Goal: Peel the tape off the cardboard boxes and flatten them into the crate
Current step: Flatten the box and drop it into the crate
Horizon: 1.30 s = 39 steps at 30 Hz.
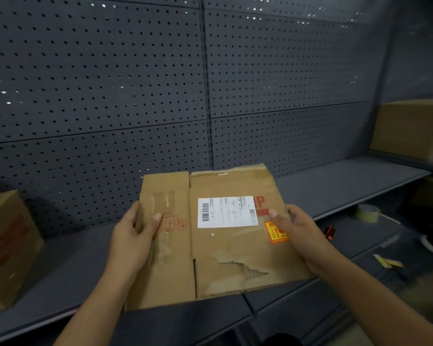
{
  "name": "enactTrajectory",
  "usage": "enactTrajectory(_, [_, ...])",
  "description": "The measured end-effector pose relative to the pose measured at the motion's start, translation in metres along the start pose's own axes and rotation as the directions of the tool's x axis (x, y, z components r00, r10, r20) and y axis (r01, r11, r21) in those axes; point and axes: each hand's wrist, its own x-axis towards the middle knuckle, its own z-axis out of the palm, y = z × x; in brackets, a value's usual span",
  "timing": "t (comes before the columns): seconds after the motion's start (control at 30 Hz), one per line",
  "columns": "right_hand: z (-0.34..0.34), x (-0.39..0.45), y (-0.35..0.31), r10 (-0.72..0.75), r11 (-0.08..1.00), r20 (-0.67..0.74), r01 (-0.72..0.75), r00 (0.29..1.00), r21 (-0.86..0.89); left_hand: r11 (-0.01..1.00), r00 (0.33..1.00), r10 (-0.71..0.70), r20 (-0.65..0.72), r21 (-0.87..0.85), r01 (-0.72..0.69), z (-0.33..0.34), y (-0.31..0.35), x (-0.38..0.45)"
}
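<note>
Boxes (9, 245) (410, 128) flank flattened box (218, 245); tape roll (368, 213) right.

This looks like a stockroom or the back of a shop. A dark grey pegboard wall (135, 83) rises directly behind a long grey metal shelf (335, 181), and taped cardboard boxes stand at the shelf's left end (8, 245) and above its right end (410, 128). A roll of packing tape (368, 213) lies just below the shelf's right end.

Two bare forearms reach in from the lower edge, with no sleeves, gloves, watch or rings showing. The left hand (131, 237) and right hand (299, 233) are uncovered, with short, plain fingernails visible on the thumbs.
</note>
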Motion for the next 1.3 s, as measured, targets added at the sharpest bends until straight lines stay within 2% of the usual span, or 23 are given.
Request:
enactTrajectory(0.17, [-0.067, -0.03, 0.009, 0.008, 1.0, -0.187, -0.011, 0.982, -0.016, 0.997, 0.989, 0.072, 0.127, 0.029, -0.077, 0.066, 0.025, -0.012])
enactTrajectory(0.37, [-0.159, -0.068, 0.032, 0.062, 0.995, -0.386, -0.088, 0.92, -0.051, 0.992, 0.948, 0.105, 0.3, 0.035, -0.121, 0.157, 0.052, -0.048])
enactTrajectory(0.53, [-0.231, -0.106, 0.055, 0.089, 0.981, -0.559, -0.168, 0.825, -0.091, 0.983, 0.882, 0.151, 0.446, 0.026, -0.181, 0.233, 0.071, -0.085])
enactTrajectory(0.73, [-0.308, -0.171, 0.106, 0.205, 0.954, -0.651, -0.298, 0.731, -0.033, 0.965, 0.776, 0.188, 0.602, 0.034, -0.26, 0.324, 0.074, -0.147])
enactTrajectory(0.8, [-0.33, -0.196, 0.137, 0.267, 0.937, -0.683, -0.349, 0.68, 0.018, 0.957, 0.72, 0.203, 0.664, 0.022, -0.29, 0.356, 0.068, -0.178])
enactTrajectory(0.93, [-0.357, -0.247, 0.205, 0.383, 0.879, -0.77, -0.459, 0.511, 0.133, 0.966, 0.595, 0.13, 0.794, 0.034, -0.256, 0.418, 0.026, -0.239])
enactTrajectory(1.07, [-0.361, -0.281, 0.247, 0.394, 0.811, -0.838, -0.571, 0.377, 0.124, 0.98, 0.371, -0.069, 0.926, 0.132, -0.146, 0.466, -0.023, -0.284])
enactTrajectory(1.13, [-0.359, -0.291, 0.264, 0.363, 0.784, -0.859, -0.617, 0.362, 0.071, 0.968, 0.262, -0.142, 0.955, 0.19, -0.167, 0.484, -0.045, -0.298])
enactTrajectory(1.17, [-0.357, -0.293, 0.27, 0.355, 0.76, -0.865, -0.648, 0.355, 0.046, 0.962, 0.236, -0.164, 0.958, 0.209, -0.178, 0.491, -0.051, -0.304])
enactTrajectory(1.3, [-0.351, -0.298, 0.29, 0.333, 0.647, -0.875, -0.76, 0.353, -0.061, 0.945, 0.192, -0.21, 0.959, 0.249, -0.212, 0.498, -0.063, -0.319])
